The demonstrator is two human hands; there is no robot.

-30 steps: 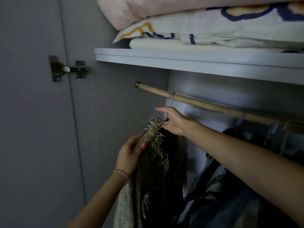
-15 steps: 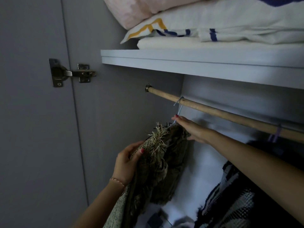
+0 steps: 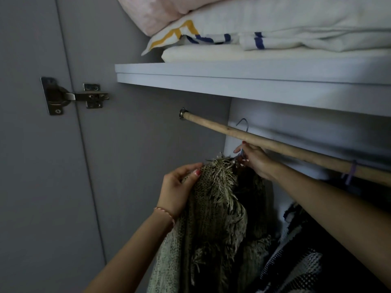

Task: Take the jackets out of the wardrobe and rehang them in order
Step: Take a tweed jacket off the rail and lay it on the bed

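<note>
Since half a second earlier, the hanger hook (image 3: 243, 125) had lifted off the rod (image 3: 275, 145) and stood behind it, above the right hand (image 3: 254, 159), which pinched the hanger's neck. Below and left of that hand, the left hand (image 3: 177, 191) gripped the shoulder of the fringed olive jacket (image 3: 213, 218)

There is a single view, from a camera worn on the person's head. It stands close at the open wardrobe and faces up and into it, tilted so that the shelf (image 3: 254, 85) shows its underside and the rod (image 3: 275, 144) runs down toward the right (wide-angle bending curves both). The door hinge (image 3: 72, 96) lies at the left edge. Both forearms enter from the lower edge, and the hands are near the middle of the frame, within arm's reach.
</note>
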